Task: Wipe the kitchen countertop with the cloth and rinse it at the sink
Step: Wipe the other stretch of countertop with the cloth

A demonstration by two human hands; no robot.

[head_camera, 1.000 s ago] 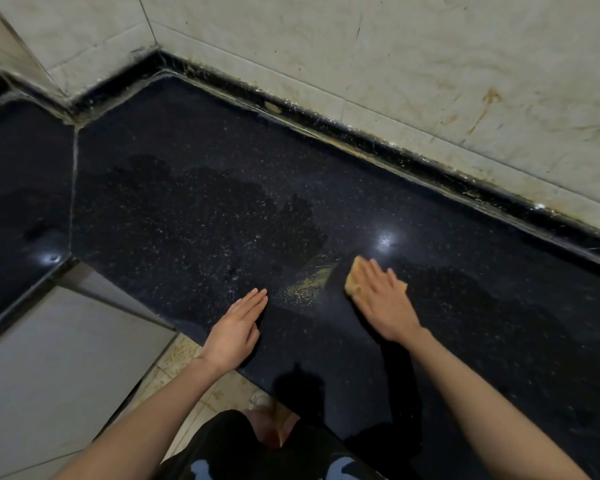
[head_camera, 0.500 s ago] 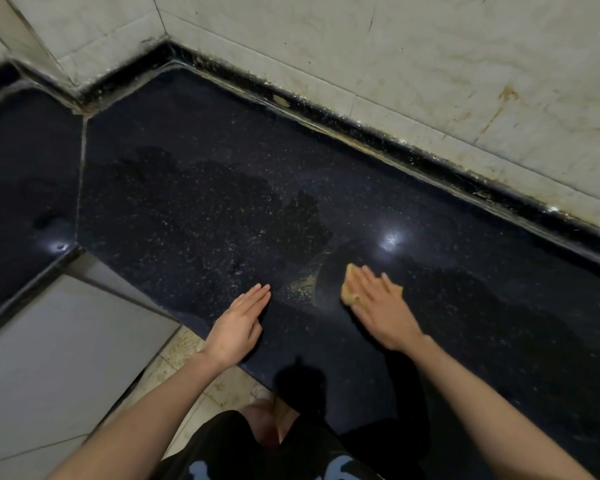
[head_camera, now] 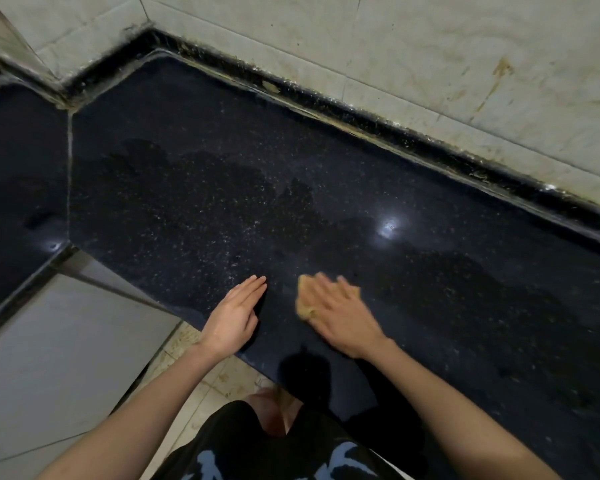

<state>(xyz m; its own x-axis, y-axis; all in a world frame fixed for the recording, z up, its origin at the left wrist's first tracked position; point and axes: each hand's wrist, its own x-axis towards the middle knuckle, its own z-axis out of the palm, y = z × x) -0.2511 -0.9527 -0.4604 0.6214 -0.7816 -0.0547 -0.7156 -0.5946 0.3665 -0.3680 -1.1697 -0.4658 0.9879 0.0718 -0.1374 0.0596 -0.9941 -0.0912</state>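
Note:
A black speckled stone countertop (head_camera: 361, 174) runs from the left corner to the right, with wet dark patches on it. My right hand (head_camera: 340, 313) lies flat on a yellow cloth (head_camera: 303, 299) near the counter's front edge, pressing it onto the stone; only the cloth's left edge and a corner beyond the fingers show. My left hand (head_camera: 234, 313) rests palm down on the counter just left of the cloth, fingers together, holding nothing. No sink is in view.
A stained tiled wall (head_camera: 430, 64) backs the counter above a grimy black upstand (head_camera: 378, 119). A seam (head_camera: 69, 174) splits off a second counter section at the left. Pale cabinet fronts (head_camera: 49, 358) and a tiled floor (head_camera: 215, 375) lie below.
My right hand has dragged the cloth toward me and leftward across the counter. The yellowish smear left of the cloth is gone. My left hand has stayed in place.

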